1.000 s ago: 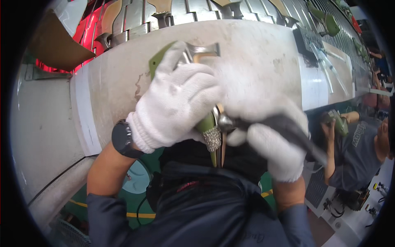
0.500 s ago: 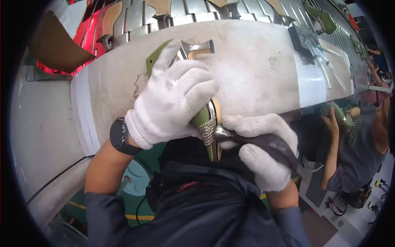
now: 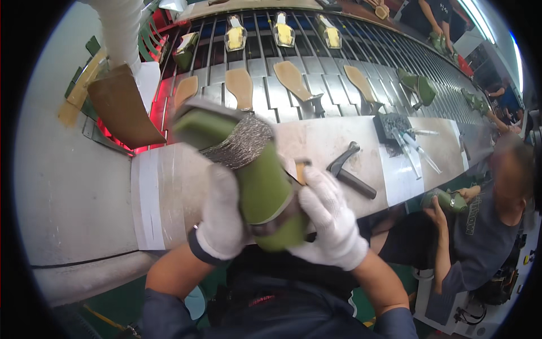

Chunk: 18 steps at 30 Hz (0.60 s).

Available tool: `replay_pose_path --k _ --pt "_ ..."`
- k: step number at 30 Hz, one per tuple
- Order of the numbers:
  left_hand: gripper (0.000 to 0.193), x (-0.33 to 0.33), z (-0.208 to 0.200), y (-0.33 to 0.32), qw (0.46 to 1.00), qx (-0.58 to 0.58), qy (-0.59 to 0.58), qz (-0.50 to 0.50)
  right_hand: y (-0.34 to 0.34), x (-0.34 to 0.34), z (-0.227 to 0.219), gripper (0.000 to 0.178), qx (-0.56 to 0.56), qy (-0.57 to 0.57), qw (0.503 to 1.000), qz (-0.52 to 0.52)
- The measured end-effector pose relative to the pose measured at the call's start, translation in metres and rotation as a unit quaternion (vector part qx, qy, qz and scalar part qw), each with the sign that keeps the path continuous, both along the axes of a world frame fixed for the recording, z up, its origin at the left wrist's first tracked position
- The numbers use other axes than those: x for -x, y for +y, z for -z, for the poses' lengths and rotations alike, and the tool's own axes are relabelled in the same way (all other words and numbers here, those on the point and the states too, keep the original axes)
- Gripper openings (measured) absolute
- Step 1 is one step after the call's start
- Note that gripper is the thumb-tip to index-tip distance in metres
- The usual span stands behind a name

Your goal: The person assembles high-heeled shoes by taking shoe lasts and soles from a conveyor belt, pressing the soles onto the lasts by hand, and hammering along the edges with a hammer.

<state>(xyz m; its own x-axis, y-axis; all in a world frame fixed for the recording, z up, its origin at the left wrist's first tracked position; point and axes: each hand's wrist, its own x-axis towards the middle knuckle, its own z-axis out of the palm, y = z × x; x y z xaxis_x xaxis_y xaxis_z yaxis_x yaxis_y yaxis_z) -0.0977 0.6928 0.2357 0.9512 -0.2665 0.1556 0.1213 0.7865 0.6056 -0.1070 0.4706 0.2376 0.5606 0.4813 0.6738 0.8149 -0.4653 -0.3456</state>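
Note:
A green plastic shoe last [image 3: 259, 189] carries a sandal with a glittery, beaded toe strap [image 3: 241, 142]. It is raised and tilted in front of me, blurred by motion, its toe toward the upper left. My left hand [image 3: 221, 212], in a white knit glove, is closed on its left side. My right hand [image 3: 333, 223], gloved the same way, grips the heel end from the right, with part of the tan sole between its fingers. Just beyond that hand, a black-handled hammer [image 3: 357, 182] lies on the bench.
Behind the pale bench [image 3: 186, 175] runs a metal slatted conveyor [image 3: 324, 93] bearing tan soles [image 3: 291, 78] and shoes on lasts. A dark block [image 3: 393, 127] and white pen-like tools [image 3: 411, 155] lie to the right. There a co-worker [image 3: 488, 226] holds another green last. A brown panel [image 3: 123, 107] stands at left.
The hammer has left my right hand and lies on the bench. The shoe has been lifted and turned, toe now pointing away. Both hands hold it. My view has tipped up toward the conveyor.

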Motion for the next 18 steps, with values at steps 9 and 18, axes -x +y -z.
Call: replay_pose_path --k 9,18 --pt "0.018 0.015 -0.06 0.034 0.922 -0.26 -0.289 0.003 0.036 -0.111 -0.044 0.056 -0.367 0.456 0.811 -0.01" --pt "0.032 -0.001 -0.084 -0.031 0.804 -0.051 -0.528 -0.269 0.049 -0.229 0.018 0.075 0.01 0.394 0.891 0.226"
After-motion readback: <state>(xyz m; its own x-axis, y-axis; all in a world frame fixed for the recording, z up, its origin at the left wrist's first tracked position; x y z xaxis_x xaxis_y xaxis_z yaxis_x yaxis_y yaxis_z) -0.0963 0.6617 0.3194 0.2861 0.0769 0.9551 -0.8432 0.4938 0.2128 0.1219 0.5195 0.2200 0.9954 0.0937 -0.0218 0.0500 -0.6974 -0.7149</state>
